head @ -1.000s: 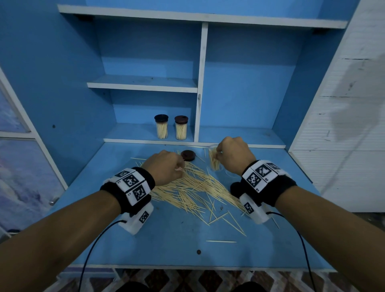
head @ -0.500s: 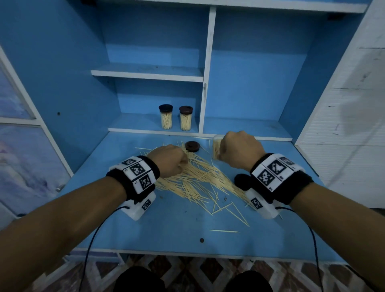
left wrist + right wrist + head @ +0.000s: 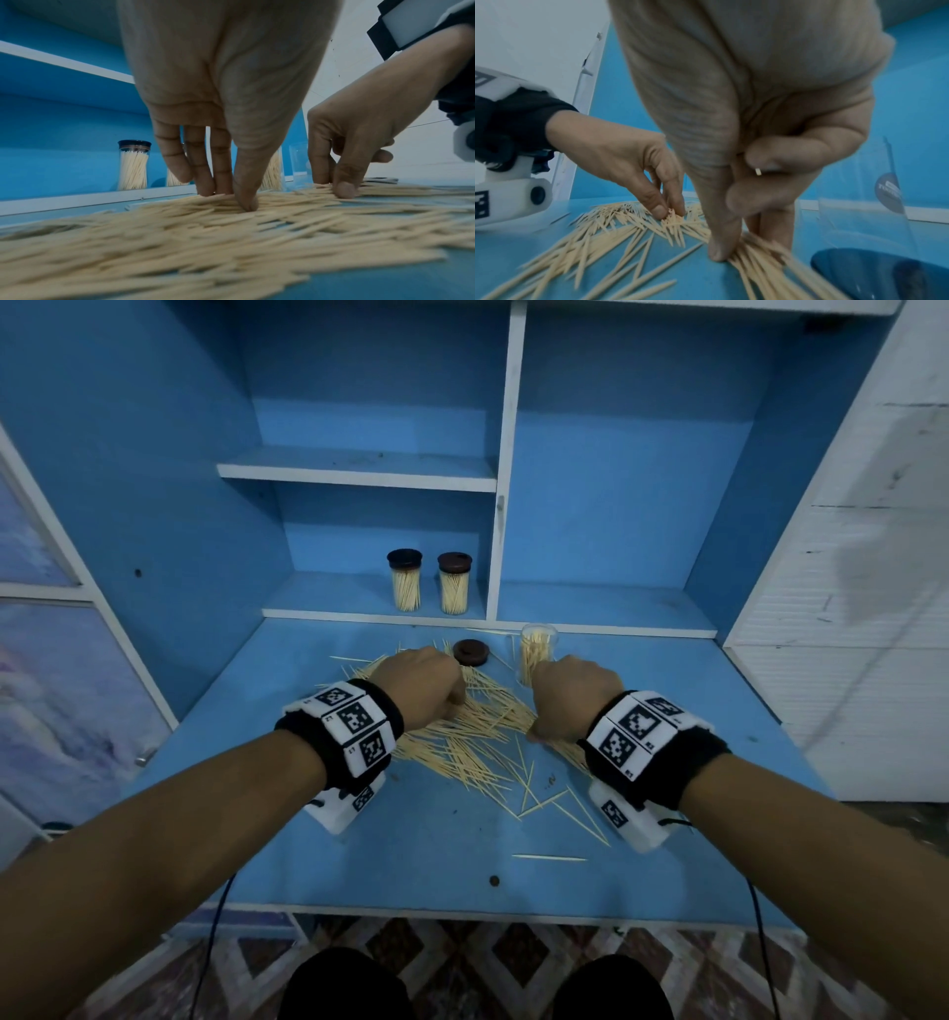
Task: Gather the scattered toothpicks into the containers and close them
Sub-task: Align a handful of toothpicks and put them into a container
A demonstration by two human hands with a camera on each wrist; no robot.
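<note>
From above, the right hand (image 3: 575,698) has let go of the open container (image 3: 537,654), which a moment ago it held up by the pile; the clear tube now stands by itself on the blue bench (image 3: 441,845), partly filled, with its dark lid (image 3: 471,652) lying just to its left. That hand has dropped to the right edge of the scattered toothpicks (image 3: 462,742), while the left hand (image 3: 423,688) stays on the left part of the pile. Two capped containers (image 3: 429,581) stand on the low shelf behind, so I judge this to be the last one being filled, with most of the pile not yet gathered.

From the left wrist, the left hand's fingers (image 3: 205,174) and thumb point down and press together into the toothpicks, pinching a few. The right hand beyond does likewise.

From the right wrist, the right thumb (image 3: 721,241) and two fingers close on a bunch of toothpicks against the bench; the other fingers are curled in. The clear container wall rises just to the right.
</note>
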